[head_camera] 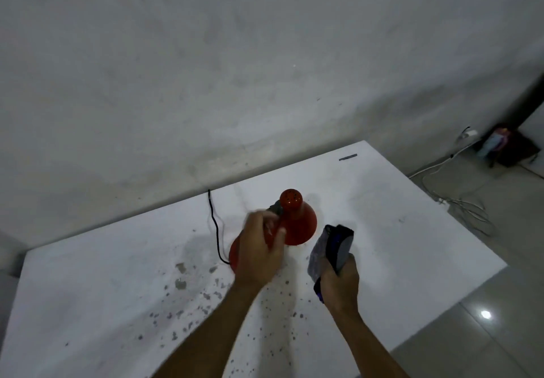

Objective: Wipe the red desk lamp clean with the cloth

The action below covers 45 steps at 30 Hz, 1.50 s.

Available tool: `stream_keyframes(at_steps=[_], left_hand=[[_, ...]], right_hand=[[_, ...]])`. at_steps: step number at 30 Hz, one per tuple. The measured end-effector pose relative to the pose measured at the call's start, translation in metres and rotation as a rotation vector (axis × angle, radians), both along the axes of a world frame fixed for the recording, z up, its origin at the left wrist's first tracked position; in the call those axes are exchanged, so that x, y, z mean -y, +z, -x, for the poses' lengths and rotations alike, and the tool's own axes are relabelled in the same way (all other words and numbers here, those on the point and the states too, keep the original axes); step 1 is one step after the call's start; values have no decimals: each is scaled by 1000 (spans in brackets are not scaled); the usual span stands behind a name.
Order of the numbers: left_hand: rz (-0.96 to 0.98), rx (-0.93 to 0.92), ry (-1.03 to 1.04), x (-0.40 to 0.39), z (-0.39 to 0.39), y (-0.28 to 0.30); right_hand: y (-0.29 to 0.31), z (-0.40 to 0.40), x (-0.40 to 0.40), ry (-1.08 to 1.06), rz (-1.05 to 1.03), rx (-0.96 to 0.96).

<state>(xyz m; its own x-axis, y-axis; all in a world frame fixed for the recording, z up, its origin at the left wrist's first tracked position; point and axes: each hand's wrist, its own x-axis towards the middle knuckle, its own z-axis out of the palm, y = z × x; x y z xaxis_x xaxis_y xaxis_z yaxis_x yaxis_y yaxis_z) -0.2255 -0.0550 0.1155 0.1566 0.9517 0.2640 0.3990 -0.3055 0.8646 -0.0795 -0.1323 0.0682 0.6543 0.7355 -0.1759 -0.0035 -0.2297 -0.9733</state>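
The red desk lamp (297, 218) stands on the white table (117, 274), its cone shade facing down and to the right. My left hand (260, 248) is wrapped around the lamp's neck just below the shade and hides most of the red base. A black cord (216, 230) runs from the base to the table's back edge. To the right of the shade, my right hand (340, 283) grips a folded dark blue and grey cloth (332, 248), held a little apart from the lamp.
Grey specks and stains (188, 298) dot the tabletop near me. A grey wall rises right behind the table. White cables (459, 198) and a dark bag (506, 145) lie on the tiled floor to the right.
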Motion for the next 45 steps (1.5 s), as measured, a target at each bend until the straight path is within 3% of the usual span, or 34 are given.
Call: stream_keyframes(at_steps=[2,5,8,9,11,15,18,25,30,36,45], left_hand=[[364,154,-152,39,-17,5],[915,452,-400,65,-45,2],[1044,759,-352,60,-63,11],[1050,798,-324,57,-68,14],[1084,827,-307,52,-71,21],[1172,771,-218,39,-84,29],[1196,722,-170,31,-101,33],[966,647,27,4,-169,4],[920,367,130,-21,-207,-27],[836,6,217,-46,-241,-62],[798,-255,267,-54,-273,-90]], right_hand=[[12,-7,7,88,-11,138],[31,-9,10,399,95,415],[50,-19,9,617,247,701],[57,-31,9,677,261,726],[72,-56,9,750,237,596],[86,-119,-10,470,214,146],[95,-155,-24,555,295,-3],[63,-208,-63,442,144,260],[21,-249,-92,451,184,364],[-32,-289,-114,465,298,357],[-76,-315,-122,539,427,504]])
